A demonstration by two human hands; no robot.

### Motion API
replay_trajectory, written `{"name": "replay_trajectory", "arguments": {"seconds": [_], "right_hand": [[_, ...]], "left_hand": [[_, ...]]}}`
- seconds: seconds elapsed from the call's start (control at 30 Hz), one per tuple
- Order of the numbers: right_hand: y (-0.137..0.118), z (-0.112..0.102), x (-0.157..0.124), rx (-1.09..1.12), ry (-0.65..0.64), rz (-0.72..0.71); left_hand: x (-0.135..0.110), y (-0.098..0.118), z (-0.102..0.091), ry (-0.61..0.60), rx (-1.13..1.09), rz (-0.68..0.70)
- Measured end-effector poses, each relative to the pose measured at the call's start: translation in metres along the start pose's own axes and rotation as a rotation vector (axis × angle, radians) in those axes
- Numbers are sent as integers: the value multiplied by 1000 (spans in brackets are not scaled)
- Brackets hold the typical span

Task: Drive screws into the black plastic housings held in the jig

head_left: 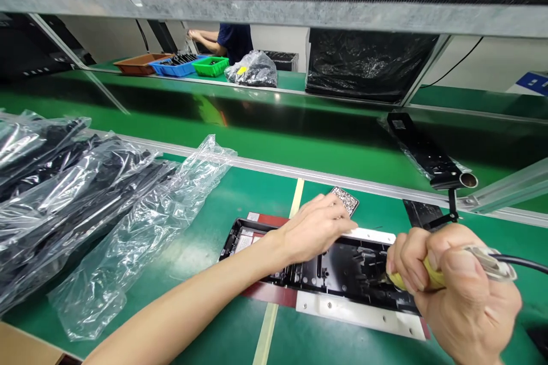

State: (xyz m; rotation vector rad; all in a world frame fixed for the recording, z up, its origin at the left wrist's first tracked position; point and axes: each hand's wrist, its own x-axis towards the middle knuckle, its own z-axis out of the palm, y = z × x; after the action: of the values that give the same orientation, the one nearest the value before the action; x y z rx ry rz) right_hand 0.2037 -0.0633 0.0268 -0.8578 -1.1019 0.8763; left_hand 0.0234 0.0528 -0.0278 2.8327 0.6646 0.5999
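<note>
A long black plastic panel [338, 268] lies in a red and white fixture [355, 311] on the green bench. My left hand [314, 228] rests on the panel's far edge, fingers bent and pressed down, reaching toward a small tray of screws [346, 199]. My right hand [458, 285] is wrapped round a yellow-handled power screwdriver [432, 279] with a black cable [522, 262], its tip down at the panel's right end.
Clear plastic bags of black parts [72, 194] pile at the left. A conveyor belt [265, 125] runs behind the bench, carrying a bagged black part [423, 151]. Beyond it stand coloured bins [180, 64], black bags, and another person's arm [205, 37].
</note>
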Motion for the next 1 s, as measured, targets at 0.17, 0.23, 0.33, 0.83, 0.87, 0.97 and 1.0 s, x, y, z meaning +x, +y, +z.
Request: {"name": "replay_trajectory", "arguments": {"seconds": [0.17,0.23,0.33,0.83,0.87,0.97,1.0], "right_hand": [[5,0,-2,2,-17,-27],[5,0,-1,-7,-13,-33],[3,2,1,-15,-7,-33],[8,-8,-1,-1,-18,-13],[8,-10,-1,-3,-17,-9],[9,-14,0,-18,-11,-21],[9,-15,1,-24,-11,-32]], "left_hand": [[26,-46,8,-80,-22,-193],[36,-56,16,-100,-20,-185],[51,-59,30,-143,-31,-163],[74,-50,47,-166,-81,-109],[75,-47,42,-154,-103,-136],[70,-36,19,-106,-194,-267],[64,-31,8,-91,-229,-313]]}}
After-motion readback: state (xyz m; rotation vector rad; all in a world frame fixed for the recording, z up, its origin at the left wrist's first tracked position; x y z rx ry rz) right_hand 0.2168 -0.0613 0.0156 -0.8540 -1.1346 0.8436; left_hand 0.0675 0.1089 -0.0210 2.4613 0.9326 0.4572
